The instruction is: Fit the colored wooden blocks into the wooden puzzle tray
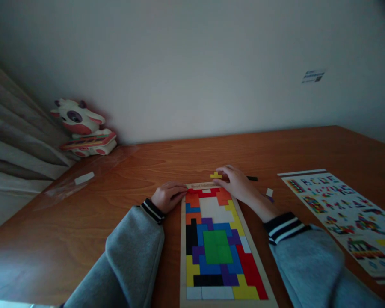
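A wooden block-puzzle board (183, 256) lies lengthwise in front of me, filled with coloured pieces around a bare pale gap near its far end. My left hand (169, 196) is closed at the far left corner, its fingertips on the frame beside the red and orange pieces. Just beyond the far edge, my right hand (235, 182) pinches a yellow T-shaped puzzle piece (216, 176) by its right end. Its wrist crosses over the right side of the board. In the board's middle is a green square block (217, 247) with blue and purple pieces around it.
Right of my right hand lie a black piece (252, 178), a white piece (269, 192) and a partly hidden purple one (270, 199). A printed pattern sheet (343, 218) covers the table's right. A cow toy (83, 128) stands by the curtain (16, 141) at back left.
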A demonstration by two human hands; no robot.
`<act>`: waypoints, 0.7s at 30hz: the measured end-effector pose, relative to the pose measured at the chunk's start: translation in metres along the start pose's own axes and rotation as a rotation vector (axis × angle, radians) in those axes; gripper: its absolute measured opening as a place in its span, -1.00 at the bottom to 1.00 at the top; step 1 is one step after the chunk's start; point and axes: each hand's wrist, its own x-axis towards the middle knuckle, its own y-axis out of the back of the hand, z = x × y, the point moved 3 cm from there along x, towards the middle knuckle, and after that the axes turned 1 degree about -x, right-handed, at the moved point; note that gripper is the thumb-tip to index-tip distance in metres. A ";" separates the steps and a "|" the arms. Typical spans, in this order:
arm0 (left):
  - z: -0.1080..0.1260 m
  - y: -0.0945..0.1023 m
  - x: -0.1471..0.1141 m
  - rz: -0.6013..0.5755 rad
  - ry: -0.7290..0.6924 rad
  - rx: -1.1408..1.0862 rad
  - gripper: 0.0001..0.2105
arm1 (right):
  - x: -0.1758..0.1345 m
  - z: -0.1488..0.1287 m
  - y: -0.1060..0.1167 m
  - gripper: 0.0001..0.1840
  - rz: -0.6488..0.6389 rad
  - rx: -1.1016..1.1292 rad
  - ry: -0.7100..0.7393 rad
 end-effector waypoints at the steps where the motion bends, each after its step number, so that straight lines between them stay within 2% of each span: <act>1: 0.000 0.000 0.000 0.003 0.002 -0.001 -0.86 | 0.004 0.003 -0.004 -0.68 -0.013 -0.003 -0.013; 6: 0.000 0.000 0.000 0.006 0.003 -0.016 -0.86 | 0.016 0.019 -0.015 -0.66 -0.057 0.001 -0.151; 11: 0.002 0.001 0.001 0.004 0.009 -0.019 -0.86 | 0.018 0.020 -0.014 -0.69 -0.054 0.085 -0.241; 17: 0.000 0.000 0.000 -0.003 0.005 -0.014 -0.85 | 0.011 0.014 0.002 -0.85 0.076 0.234 -0.257; 21: 0.001 0.000 0.000 -0.003 -0.011 0.007 -0.85 | -0.006 0.012 0.023 -0.74 0.189 0.291 -0.189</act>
